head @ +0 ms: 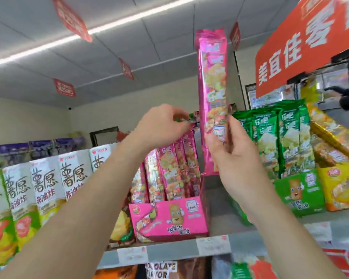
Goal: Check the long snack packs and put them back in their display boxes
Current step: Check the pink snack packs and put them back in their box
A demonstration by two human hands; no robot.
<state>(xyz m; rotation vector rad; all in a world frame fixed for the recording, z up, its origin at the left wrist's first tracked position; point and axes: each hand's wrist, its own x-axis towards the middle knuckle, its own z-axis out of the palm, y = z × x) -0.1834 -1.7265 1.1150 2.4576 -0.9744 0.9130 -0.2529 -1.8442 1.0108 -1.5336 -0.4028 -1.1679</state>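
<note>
The right hand (230,150) has its fingers and thumb curled round the lower part of a pink snack pack (212,81), just right of the middle of the frame. The pack stands almost upright, long axis vertical with a slight lean. Its crimped top points at the ceiling in the upper middle of the frame. Its bottom end hangs just below the hand, over the gap between the pink display box (169,220) and the green display box (298,196). The printed face of the pack is turned toward the person.

The left hand (161,125) is up at centre frame, to the left of the held pack. Its fingertips are bunched at the top ends of the pink packs (169,174) standing in the pink display box. That spot is blurred, and I cannot tell whether the fingers pinch one of them or only touch.

The pink display box sits on the shelf (248,241) at lower centre, its packs upright and leaning back a little. The green display box is to its right, filled with green packs (270,137) standing on end. White snack cartons (46,188) line the left of the frame. A red sign (306,47) hangs at the upper right.
</note>
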